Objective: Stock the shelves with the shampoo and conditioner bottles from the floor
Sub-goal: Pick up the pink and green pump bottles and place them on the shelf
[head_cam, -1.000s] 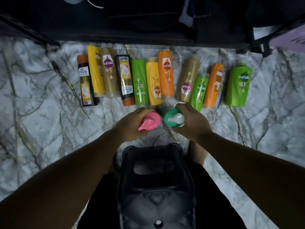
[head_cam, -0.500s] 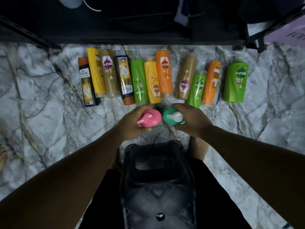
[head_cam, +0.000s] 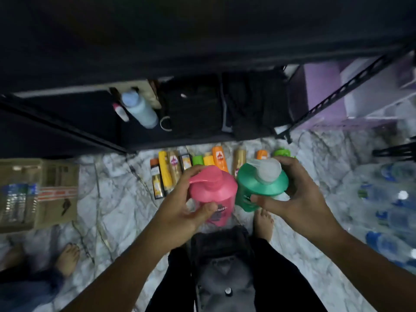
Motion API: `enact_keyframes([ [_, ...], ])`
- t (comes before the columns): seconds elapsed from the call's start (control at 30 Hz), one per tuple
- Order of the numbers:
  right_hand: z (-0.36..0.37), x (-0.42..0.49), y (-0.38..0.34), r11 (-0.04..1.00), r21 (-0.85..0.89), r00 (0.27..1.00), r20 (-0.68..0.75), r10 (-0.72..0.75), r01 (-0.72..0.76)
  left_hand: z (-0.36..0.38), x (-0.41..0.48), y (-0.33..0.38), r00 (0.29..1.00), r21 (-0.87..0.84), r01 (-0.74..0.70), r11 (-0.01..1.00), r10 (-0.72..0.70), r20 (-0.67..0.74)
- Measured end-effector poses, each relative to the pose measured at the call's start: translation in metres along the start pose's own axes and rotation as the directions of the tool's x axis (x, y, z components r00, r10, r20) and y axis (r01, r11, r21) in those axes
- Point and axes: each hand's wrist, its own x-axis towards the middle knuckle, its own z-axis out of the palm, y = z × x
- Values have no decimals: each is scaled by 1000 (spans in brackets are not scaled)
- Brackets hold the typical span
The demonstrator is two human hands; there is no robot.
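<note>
My left hand (head_cam: 180,212) grips a pink pump bottle (head_cam: 213,190) around its body, lifted well above the floor. Beside it my right hand (head_cam: 299,199) grips a green pump bottle (head_cam: 258,185) with a white pump head. The two bottles nearly touch. Below them a row of several shampoo and conditioner bottles (head_cam: 166,174) lies flat on the marble floor (head_cam: 112,210), partly hidden by my hands. A dark metal shelf unit (head_cam: 202,104) stands just beyond the row.
The low shelf holds a pale blue bottle (head_cam: 139,109) and dark bags. A cardboard box (head_cam: 38,192) sits on the floor at left, wrapped water bottles (head_cam: 391,212) at right. Another person's bare foot (head_cam: 67,257) is at lower left. A purple wall (head_cam: 322,91) lies behind the rack.
Both hands have risen from floor level with the pink and green pump bottles. The view has lifted, so the shelf now fills the upper frame and the floor row looks smaller.
</note>
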Motion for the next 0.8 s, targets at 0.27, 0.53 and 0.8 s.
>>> enact_keyframes([
  [0.27,-23,-53,-235,915,296,951,-225,-212,274,-33,-69,237,907,-85,-371,925,341,-248],
  [0.53,-22,-85,-425,714,478,859,-314,-405,512,-72,-117,421,678,-22,-673,740,604,-420],
  [0.8,-21,-92,-583,567,424,703,-321,-635,706,-119,-144,565,407,102,-837,538,736,-541],
])
